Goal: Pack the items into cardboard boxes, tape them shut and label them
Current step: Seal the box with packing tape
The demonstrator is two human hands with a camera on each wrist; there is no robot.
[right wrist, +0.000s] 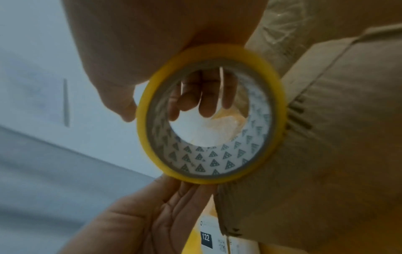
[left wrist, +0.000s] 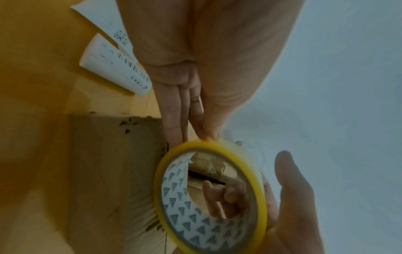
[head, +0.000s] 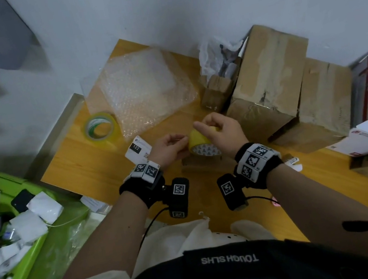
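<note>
A yellow tape roll (head: 199, 140) with a triangle-printed white liner (right wrist: 208, 159) is held between both hands above a small brown cardboard box (head: 203, 164) on the wooden table (head: 90, 164). My right hand (head: 210, 126) grips the roll from above. Its fingers (right wrist: 206, 99) curl over the rim and show through the core, and the index finger points left. My left hand (head: 184, 140) pinches the roll's left rim (left wrist: 195, 142) between thumb and fingers. Whether it holds a loose tape end cannot be told. The box top (left wrist: 108, 171) lies just under the roll.
A second tape roll (head: 101, 129) and bubble wrap (head: 147, 87) lie at the back left. A white "122" label card (head: 137, 149) sits by my left hand. Taped cardboard boxes (head: 271, 71) stand at the right, and a green bin (head: 24, 239) with packets is at the left.
</note>
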